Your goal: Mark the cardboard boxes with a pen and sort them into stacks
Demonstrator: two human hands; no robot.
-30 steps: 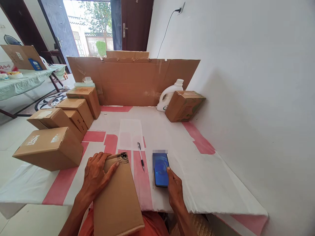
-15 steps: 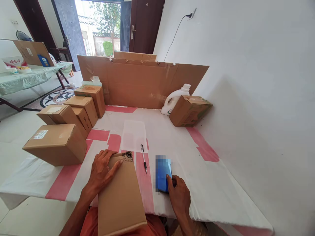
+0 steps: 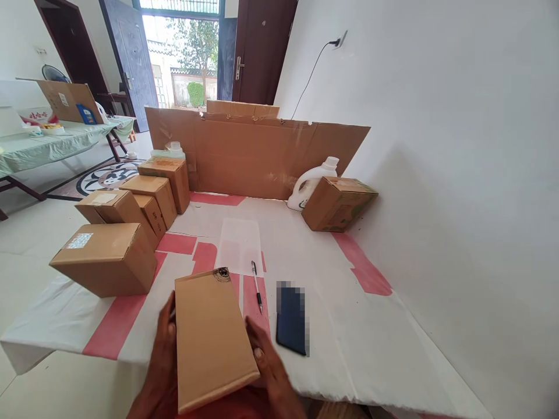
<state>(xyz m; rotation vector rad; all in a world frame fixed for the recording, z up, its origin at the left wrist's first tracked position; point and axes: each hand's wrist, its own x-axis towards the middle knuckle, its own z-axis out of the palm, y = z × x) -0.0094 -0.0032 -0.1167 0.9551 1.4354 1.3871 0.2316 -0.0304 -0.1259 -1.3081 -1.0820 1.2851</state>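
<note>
A long brown cardboard box (image 3: 212, 337) lies at the near edge of the table, overhanging toward me. My left hand (image 3: 163, 349) grips its left side and my right hand (image 3: 264, 358) grips its right side. Right of the box a pen (image 3: 257, 287) lies on the cloth, and beyond it a dark phone (image 3: 292, 319) lies flat, screen dark. A sheet of paper (image 3: 240, 245) rests just behind the pen.
Several cardboard boxes (image 3: 107, 256) stand along the left side of the table (image 3: 358, 349). A cardboard sheet (image 3: 257, 154) stands across the back, with a white jug (image 3: 311, 183) and another box (image 3: 338, 203) at the right. A white wall runs along the right.
My right hand left the phone and moved to the box's right side. My left hand slid from the box's top to its left side. The phone's screen went dark.
</note>
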